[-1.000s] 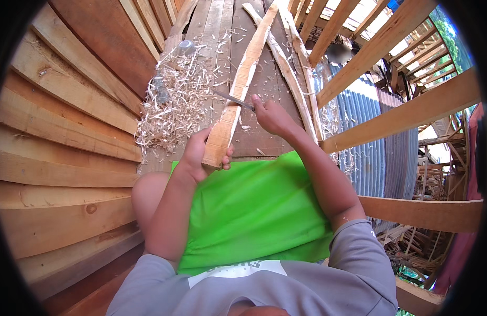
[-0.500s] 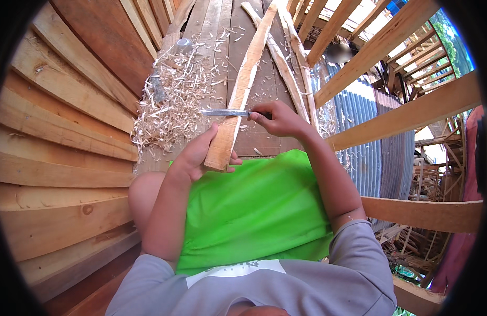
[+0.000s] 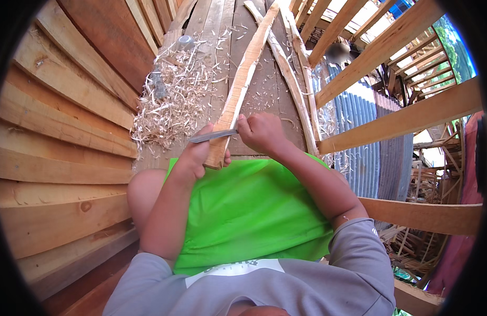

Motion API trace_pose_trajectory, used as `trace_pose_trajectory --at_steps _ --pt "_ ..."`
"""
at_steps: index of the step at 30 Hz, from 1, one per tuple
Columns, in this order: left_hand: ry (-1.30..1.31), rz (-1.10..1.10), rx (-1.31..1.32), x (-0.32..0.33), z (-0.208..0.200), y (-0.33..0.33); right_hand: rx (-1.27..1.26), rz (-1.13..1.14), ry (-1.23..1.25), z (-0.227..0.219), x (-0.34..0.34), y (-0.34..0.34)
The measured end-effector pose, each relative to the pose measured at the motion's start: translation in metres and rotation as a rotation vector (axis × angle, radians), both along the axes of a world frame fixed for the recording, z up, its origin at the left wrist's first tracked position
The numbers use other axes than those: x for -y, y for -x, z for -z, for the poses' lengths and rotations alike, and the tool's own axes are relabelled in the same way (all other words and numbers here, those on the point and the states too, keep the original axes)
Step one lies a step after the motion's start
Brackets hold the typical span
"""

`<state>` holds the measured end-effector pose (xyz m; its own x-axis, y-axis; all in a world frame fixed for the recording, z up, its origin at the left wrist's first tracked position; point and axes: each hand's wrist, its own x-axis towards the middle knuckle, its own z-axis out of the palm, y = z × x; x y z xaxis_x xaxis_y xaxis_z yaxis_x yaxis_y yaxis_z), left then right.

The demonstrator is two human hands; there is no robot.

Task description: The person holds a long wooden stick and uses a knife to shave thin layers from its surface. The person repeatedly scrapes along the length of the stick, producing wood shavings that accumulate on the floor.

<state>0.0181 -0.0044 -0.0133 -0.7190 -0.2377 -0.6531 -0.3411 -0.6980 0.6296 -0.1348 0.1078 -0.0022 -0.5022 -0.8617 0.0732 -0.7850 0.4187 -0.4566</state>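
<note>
Clenching knife (image 3: 214, 136): right hand (image 3: 262, 133); left (image 3: 195, 156) clasping wood (image 3: 238, 95).

My knife (image 3: 214, 136) is showing a smooth metal blade; the long plank (image 3: 246, 68) I am holding is looking rough, matt wood, like the 2 slimmer sticks (image 3: 284, 68). My green cloth (image 3: 254, 205) is looking smooth, the corrugated sheet (image 3: 354, 110) dull metal.

Both hands close together ahead of the torso, not touching. Left hand (image 3: 195, 157) curled, thumb pointing away; left forearm (image 3: 171, 210) steep. Right hand (image 3: 263, 132) fisted, slightly farther out; right forearm (image 3: 318, 178) slants inward, elbow bent.
</note>
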Motion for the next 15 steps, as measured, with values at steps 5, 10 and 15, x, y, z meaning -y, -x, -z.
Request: trace_pose_trajectory --at_steps 5,10,15 --pt "-0.001 -0.045 0.019 0.004 0.008 0.001 -0.099 -0.011 0.118 0.017 0.004 0.003" --pt "0.084 -0.079 0.052 0.001 0.002 0.006 -0.166 0.066 0.162 0.029 0.009 0.009" --pt "0.195 -0.066 0.058 -0.002 -0.006 0.012 -0.156 0.086 0.148 0.028 0.007 0.021"
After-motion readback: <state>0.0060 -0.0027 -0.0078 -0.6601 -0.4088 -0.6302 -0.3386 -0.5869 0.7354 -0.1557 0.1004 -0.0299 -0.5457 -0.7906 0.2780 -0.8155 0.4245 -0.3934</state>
